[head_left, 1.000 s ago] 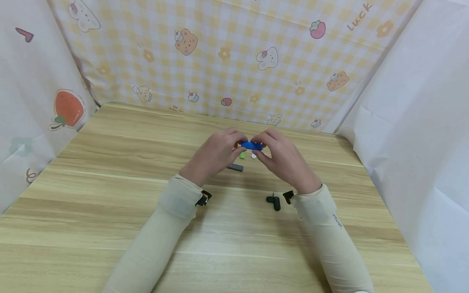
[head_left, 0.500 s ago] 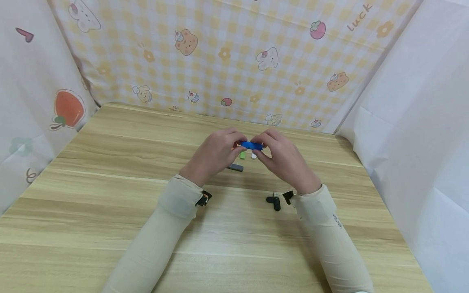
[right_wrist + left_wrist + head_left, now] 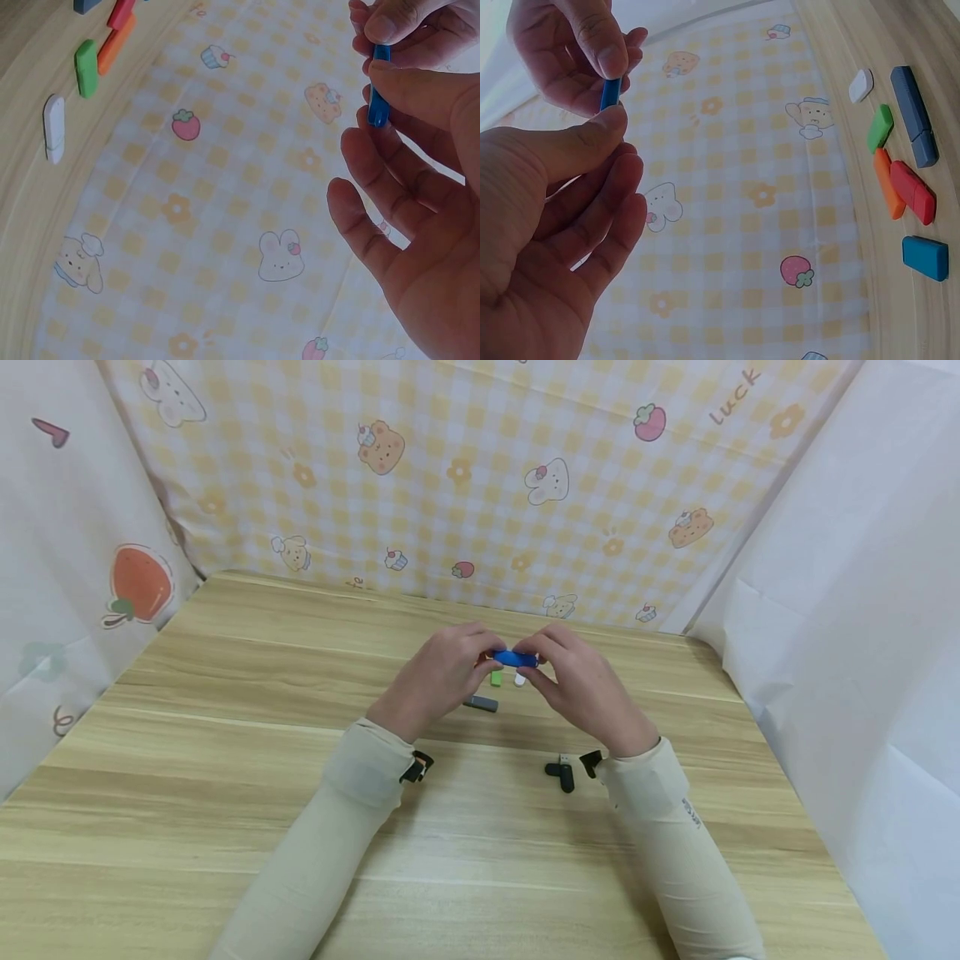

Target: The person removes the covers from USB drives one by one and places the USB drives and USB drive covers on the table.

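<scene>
A slim blue USB stick (image 3: 516,658) is held up above the far part of the table, between both hands. My left hand (image 3: 444,675) pinches its left end with thumb and fingers. The other end is pinched by my right hand (image 3: 583,689). In the left wrist view a short stretch of the blue stick (image 3: 610,93) shows between the two thumbs. The right wrist view shows its rounded end (image 3: 377,115) poking out past the right thumb. Fingertips cover much of the stick, and no metal plug can be seen on it.
Below the hands lie a white stick (image 3: 861,85), a green one (image 3: 880,127), an orange one (image 3: 886,184), a red one (image 3: 913,193), a dark grey one (image 3: 914,116) and a teal one (image 3: 925,257). Nearer me is a black USB stick (image 3: 567,777), plug exposed. A patterned cloth (image 3: 480,510) hangs behind.
</scene>
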The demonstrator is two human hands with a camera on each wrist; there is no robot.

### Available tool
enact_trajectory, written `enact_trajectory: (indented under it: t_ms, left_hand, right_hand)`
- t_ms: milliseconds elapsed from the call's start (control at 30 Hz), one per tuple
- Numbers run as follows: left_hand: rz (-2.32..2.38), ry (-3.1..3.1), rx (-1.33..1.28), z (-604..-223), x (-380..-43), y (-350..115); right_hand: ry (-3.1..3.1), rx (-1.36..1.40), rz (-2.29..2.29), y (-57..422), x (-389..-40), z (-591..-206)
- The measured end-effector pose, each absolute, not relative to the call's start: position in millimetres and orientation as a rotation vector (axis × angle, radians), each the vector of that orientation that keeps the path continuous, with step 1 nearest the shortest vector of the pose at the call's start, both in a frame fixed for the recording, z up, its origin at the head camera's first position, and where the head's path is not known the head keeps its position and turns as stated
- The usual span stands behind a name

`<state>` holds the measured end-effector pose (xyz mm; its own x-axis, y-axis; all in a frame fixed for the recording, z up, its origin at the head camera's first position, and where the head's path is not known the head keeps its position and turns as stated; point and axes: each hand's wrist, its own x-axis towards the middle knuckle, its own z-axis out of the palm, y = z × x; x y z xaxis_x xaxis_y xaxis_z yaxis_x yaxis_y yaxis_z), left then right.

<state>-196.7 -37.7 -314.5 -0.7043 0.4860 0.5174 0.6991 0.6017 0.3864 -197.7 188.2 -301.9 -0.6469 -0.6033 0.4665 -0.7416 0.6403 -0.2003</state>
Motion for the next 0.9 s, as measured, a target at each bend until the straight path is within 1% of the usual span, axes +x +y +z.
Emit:
enact_trajectory:
  t_ms: [900]
  left_hand:
    - [-0.889,-2.506,-0.909,-312.7,-195.3,-38.2]
  right_hand:
    - [-2.511,1.074,0.505,189.6,-197.2,-300.8]
